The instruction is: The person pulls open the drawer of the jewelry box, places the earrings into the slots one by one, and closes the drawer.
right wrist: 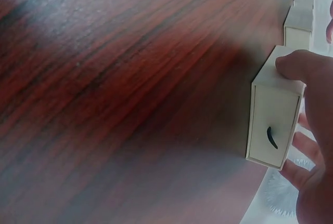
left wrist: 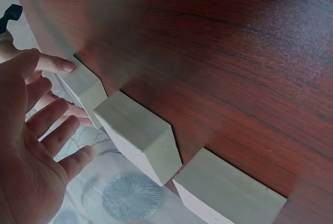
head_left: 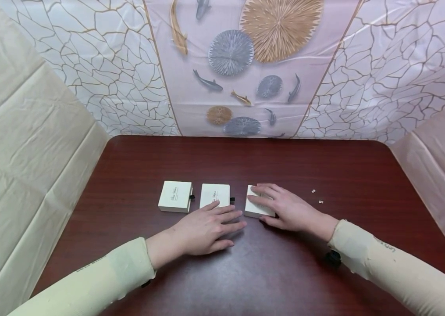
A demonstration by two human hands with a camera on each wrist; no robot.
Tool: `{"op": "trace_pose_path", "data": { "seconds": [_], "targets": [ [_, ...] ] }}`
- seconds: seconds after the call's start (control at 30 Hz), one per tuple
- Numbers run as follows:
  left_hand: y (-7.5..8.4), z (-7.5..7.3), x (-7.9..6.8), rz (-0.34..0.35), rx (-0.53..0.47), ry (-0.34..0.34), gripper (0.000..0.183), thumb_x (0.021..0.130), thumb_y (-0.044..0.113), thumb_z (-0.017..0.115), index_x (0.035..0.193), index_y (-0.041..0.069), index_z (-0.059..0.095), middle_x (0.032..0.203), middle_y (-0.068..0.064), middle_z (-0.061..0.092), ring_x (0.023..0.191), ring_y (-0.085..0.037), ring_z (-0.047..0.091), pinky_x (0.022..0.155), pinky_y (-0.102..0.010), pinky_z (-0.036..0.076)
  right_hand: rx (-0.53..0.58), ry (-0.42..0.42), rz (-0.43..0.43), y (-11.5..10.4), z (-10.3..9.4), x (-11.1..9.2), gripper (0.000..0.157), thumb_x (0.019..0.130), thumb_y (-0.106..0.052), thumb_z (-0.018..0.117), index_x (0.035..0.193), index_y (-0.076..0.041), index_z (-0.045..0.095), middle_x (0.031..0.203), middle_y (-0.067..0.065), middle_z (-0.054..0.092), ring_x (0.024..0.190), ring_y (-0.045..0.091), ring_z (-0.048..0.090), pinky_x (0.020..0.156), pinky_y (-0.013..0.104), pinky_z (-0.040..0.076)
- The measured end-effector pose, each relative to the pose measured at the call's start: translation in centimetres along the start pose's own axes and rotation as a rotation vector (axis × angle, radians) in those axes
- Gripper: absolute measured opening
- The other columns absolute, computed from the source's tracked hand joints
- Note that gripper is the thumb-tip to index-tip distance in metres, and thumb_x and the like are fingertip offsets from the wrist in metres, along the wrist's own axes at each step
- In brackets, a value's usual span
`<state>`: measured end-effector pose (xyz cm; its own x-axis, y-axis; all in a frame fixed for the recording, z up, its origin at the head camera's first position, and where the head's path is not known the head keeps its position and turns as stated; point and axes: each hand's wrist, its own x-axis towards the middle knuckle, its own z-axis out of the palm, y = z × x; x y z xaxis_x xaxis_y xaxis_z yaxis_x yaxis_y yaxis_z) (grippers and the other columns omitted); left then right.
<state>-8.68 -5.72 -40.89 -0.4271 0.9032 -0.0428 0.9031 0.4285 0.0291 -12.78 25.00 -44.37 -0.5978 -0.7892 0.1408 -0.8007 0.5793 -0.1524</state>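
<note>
Three small white drawer boxes stand in a row on the table. My right hand [head_left: 291, 210] holds the right box [head_left: 254, 212], its thumb at the near side and its fingers over the top. A black pull tab [right wrist: 272, 137] shows on that box's end in the right wrist view. Fingers spread, my left hand [head_left: 206, 229] is by the middle box [head_left: 215, 192], overlapping its near edge in the head view; nothing is in its grasp. Farther left is the left box [head_left: 175, 195], with dark script on its lid and a black tab at its right side.
Two tiny shiny pieces, one of them this piece [head_left: 321, 202], lie on the dark red wooden table [head_left: 246, 281] to the right of my right hand. Patterned cloth [head_left: 222, 96] hangs behind the table, and pale cloth [head_left: 29, 175] runs along the sides.
</note>
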Motion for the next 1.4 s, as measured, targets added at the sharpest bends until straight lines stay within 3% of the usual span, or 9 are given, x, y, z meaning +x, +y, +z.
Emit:
{"op": "trace_pose_path", "data": {
  "seconds": [0.43, 0.7, 0.93, 1.17, 1.4],
  "targets": [
    [-0.2, 0.3, 0.1, 0.004, -0.013, 0.007, 0.055, 0.110, 0.048, 0.056, 0.159, 0.022, 0.055, 0.165, -0.005, 0.050, 0.154, -0.027, 0.044, 0.124, -0.056, 0.037, -0.062, -0.010, -0.053, 0.4, -0.1, 0.3, 0.064, 0.094, -0.029, 0.083, 0.152, -0.015, 0.062, 0.157, 0.014, 0.055, 0.145, 0.034, 0.051, 0.118, 0.052, 0.045],
    [-0.5, 0.2, 1.0, 0.013, -0.039, 0.017, 0.054, 0.111, 0.047, 0.055, 0.159, 0.022, 0.055, 0.165, -0.005, 0.050, 0.155, -0.027, 0.043, 0.125, -0.055, 0.035, -0.036, 0.029, -0.031, 0.5, -1.4, -0.6, 0.073, 0.090, -0.028, 0.087, 0.154, -0.009, 0.057, 0.156, 0.019, 0.055, 0.145, 0.037, 0.051, 0.118, 0.062, 0.042],
    [-1.0, 0.0, 2.8, 0.008, -0.077, 0.037, 0.054, 0.110, 0.044, 0.057, 0.160, 0.023, 0.054, 0.164, -0.006, 0.050, 0.154, -0.027, 0.044, 0.126, -0.055, 0.035, -0.036, 0.046, 0.038, 0.3, -3.2, -2.0, 0.073, 0.089, -0.029, 0.088, 0.153, -0.009, 0.058, 0.154, 0.017, 0.057, 0.140, 0.038, 0.056, 0.114, 0.062, 0.046],
    [-1.5, 0.1, 5.1, -0.016, -0.012, 0.021, 0.054, 0.111, 0.045, 0.056, 0.161, 0.025, 0.052, 0.165, -0.004, 0.049, 0.155, -0.026, 0.043, 0.126, -0.053, 0.034, -0.035, 0.080, 0.050, 0.0, -4.3, -3.2, 0.067, 0.090, -0.025, 0.087, 0.149, -0.007, 0.062, 0.150, 0.017, 0.060, 0.133, 0.040, 0.060, 0.112, 0.062, 0.047],
    [-2.0, 0.3, 7.5, -0.034, 0.026, 0.005, 0.055, 0.111, 0.046, 0.055, 0.162, 0.026, 0.050, 0.168, -0.003, 0.045, 0.157, -0.025, 0.039, 0.127, -0.052, 0.033, 0.041, 0.084, 0.138, 0.5, -5.1, -4.1, 0.044, 0.094, -0.023, 0.084, 0.133, -0.008, 0.072, 0.144, 0.014, 0.065, 0.134, 0.035, 0.060, 0.106, 0.058, 0.052]
  ]
}}
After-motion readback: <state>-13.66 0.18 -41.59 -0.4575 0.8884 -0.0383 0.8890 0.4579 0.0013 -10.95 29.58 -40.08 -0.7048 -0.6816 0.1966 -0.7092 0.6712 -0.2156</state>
